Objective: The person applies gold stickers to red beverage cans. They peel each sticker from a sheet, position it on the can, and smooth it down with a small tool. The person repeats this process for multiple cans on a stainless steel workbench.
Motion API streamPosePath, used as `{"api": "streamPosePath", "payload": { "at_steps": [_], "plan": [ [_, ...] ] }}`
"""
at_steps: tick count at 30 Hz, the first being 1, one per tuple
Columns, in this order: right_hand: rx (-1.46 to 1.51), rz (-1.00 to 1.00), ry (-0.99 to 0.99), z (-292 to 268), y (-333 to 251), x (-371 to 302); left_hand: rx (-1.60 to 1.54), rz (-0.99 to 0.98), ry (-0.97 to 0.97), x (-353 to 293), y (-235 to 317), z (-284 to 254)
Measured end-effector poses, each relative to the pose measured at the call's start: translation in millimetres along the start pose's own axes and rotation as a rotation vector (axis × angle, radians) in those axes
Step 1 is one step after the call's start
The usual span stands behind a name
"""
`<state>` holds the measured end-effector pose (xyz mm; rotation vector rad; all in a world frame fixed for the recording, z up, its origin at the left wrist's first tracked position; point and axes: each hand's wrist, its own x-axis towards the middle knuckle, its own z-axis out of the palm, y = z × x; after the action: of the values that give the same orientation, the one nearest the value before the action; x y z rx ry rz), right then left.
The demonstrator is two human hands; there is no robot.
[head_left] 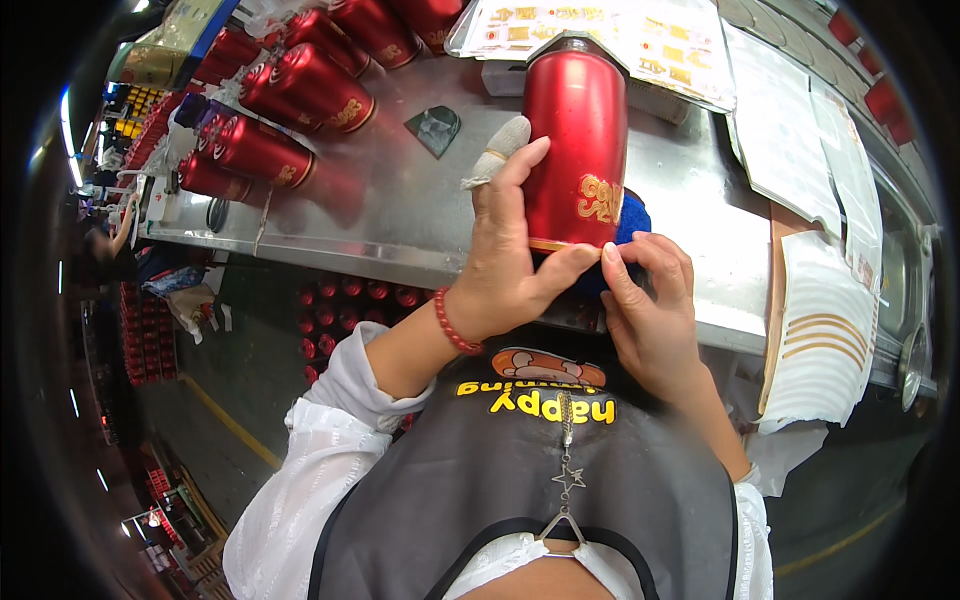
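Observation:
A glossy red bottle [576, 140] with a gold emblem lies tilted before me, its dark neck end pointing away. My left hand [505, 235] grips its left side, thumb along the near rim; a pale cloth wrap [500, 150] covers one fingertip. Around that rim runs a thin gold strip [548, 245]. My right hand [648, 300] is closed, thumb and forefinger pinched at the strip's right end beside my left thumb. Under the bottle, a blue fuzzy pad [633, 218] shows partly.
Several red bottles [262, 150] lie at the far left of the metal table [400, 215]. A dark green piece [436, 130] lies nearby. Gold decal sheets [690, 45] are at the back; a white sheet with gold strips [825, 335] hangs over the right edge.

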<state>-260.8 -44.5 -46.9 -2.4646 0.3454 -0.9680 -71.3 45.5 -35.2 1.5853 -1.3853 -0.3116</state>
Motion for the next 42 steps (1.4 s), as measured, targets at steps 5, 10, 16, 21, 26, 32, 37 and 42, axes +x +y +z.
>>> {"api": "streamPosePath", "payload": {
  "at_steps": [5, 10, 16, 21, 26, 32, 37, 42],
  "plan": [
    [0.012, -0.005, 0.015, 2.5, 0.9, 0.5, -0.197, -0.087, 0.015, -6.4, -4.5, -5.0],
    [0.009, -0.001, 0.007, 1.8, 0.6, -0.3, -0.091, -0.062, -0.005, -1.5, 5.2, -1.2],
    [0.021, 0.005, 0.011, 1.9, 1.3, -0.5, -0.326, -0.071, -0.008, -4.5, -19.0, -12.8],
    [0.029, 0.003, 0.009, 2.6, 2.2, -0.6, -0.093, -0.028, 0.01, -0.2, -5.8, -9.3],
    [0.025, 0.015, 0.007, 2.2, 2.3, -1.2, 0.097, 0.14, 0.138, -7.9, -6.1, 0.6],
    [0.05, 0.001, 0.006, 1.3, 5.1, -1.1, 0.581, 0.584, 0.237, -37.7, -15.6, -10.8],
    [0.106, 0.093, 0.108, -2.3, 6.2, -5.3, 0.691, 0.796, 0.162, -14.5, -11.7, -13.6],
    [0.515, 0.554, 0.305, -17.7, 0.2, 3.6, 0.602, 0.854, 0.063, 0.0, -5.9, -1.6]
  ]
}}
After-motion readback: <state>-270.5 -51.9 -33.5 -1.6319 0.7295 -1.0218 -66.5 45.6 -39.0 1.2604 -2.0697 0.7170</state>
